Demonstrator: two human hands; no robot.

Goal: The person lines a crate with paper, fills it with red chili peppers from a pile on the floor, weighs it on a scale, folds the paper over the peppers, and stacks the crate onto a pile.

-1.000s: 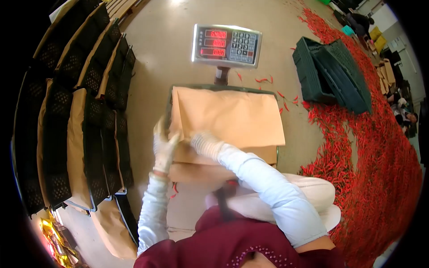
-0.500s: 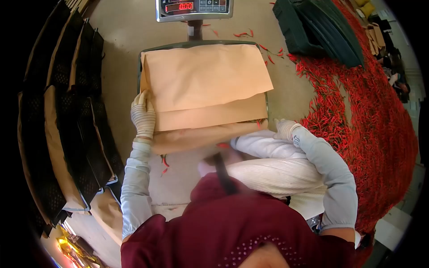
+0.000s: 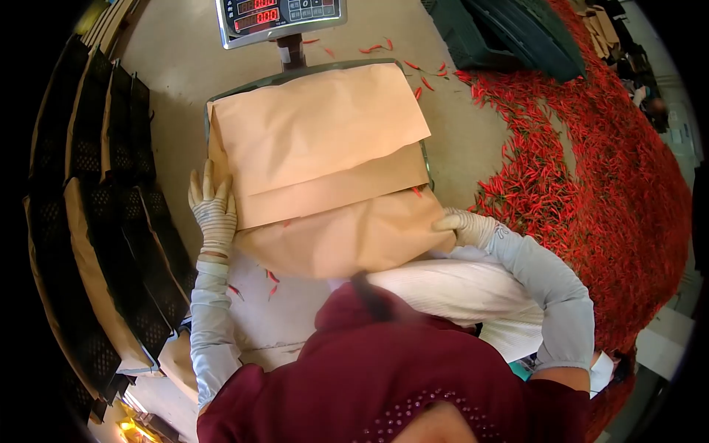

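Brown paper point(image 3: 325, 118) lies in overlapping folds over the platform of a digital scale point(image 3: 284, 22), covering most of it. Its near flap point(image 3: 347, 232) spreads toward my lap. My left hand point(image 3: 214, 210), in a pale striped glove, rests against the left edge of the paper with its fingers stretched out. At the right corner of the near flap, my gloved right hand point(image 3: 467, 226) pinches the paper between thumb and fingers. A few red chilies show at the fold; what lies under the paper is hidden.
A large heap of red chilies point(image 3: 613, 214) spreads along the right. Dark green crates point(image 3: 509, 37) stand at the back right. Stacked black crates point(image 3: 111, 244) lined with brown paper fill the left side. Loose chilies point(image 3: 272, 284) lie on the floor.
My right hand has closed on the right corner of the near flap, which now reaches closer to me. My left fingers have spread and straightened. The whole view has shifted a little.
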